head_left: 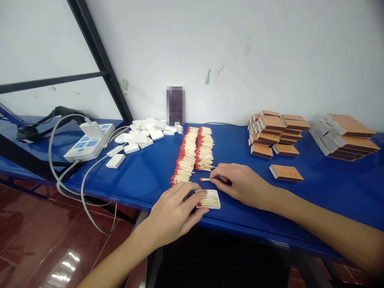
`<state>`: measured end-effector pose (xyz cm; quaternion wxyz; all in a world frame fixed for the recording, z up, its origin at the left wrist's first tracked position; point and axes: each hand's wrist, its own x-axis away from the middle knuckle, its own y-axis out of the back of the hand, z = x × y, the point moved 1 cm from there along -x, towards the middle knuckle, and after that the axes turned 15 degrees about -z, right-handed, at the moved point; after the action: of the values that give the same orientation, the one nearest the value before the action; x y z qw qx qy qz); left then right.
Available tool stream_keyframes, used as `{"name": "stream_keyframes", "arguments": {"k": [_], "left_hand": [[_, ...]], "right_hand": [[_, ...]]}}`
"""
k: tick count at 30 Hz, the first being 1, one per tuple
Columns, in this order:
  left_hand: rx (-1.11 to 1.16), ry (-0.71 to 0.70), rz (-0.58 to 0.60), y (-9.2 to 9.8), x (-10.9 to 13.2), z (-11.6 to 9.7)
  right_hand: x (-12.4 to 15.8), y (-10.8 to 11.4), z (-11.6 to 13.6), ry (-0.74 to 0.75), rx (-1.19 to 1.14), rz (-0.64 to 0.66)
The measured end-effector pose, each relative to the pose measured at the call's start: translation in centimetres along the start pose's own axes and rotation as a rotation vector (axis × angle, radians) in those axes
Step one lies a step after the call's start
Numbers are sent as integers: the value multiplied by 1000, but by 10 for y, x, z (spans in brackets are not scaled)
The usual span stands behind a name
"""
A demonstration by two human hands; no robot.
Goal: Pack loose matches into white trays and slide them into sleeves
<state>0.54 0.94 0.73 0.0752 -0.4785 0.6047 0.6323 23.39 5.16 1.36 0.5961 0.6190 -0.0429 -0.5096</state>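
My left hand [180, 208] grips a small white matchbox tray [218, 194] near the front edge of the blue table. Several matches [209, 201] lie in the tray, partly covered by my fingers. Just beyond it, my right hand [240, 184] pinches a few red-tipped matches [204, 179], their heads pointing left. Behind both hands, two long rows of loose matches run back from the front: a left row [186, 156] and a right row [204, 150]. How many matches my right fingers hold is too small to tell.
White matchbox trays [139, 138] lie heaped at the back left, beside a power strip [90, 142] with trailing cables. Stacked matchboxes [270, 130] and a larger stack [345, 136] stand at right, with a single matchbox [287, 173] before them. A blurred dark rectangle [175, 106] leans at the wall.
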Motion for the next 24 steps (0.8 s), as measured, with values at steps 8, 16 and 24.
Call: {"name": "stream_keyframes", "arguments": {"k": [8, 16, 24], "left_hand": [[36, 28, 76, 0, -1, 2], [15, 44, 132, 4, -3, -1], [26, 61, 162, 6, -4, -2]], "right_hand": [[0, 3, 3, 1, -17, -63], [0, 2, 4, -15, -11, -52], [0, 3, 4, -24, -33, -18]]}}
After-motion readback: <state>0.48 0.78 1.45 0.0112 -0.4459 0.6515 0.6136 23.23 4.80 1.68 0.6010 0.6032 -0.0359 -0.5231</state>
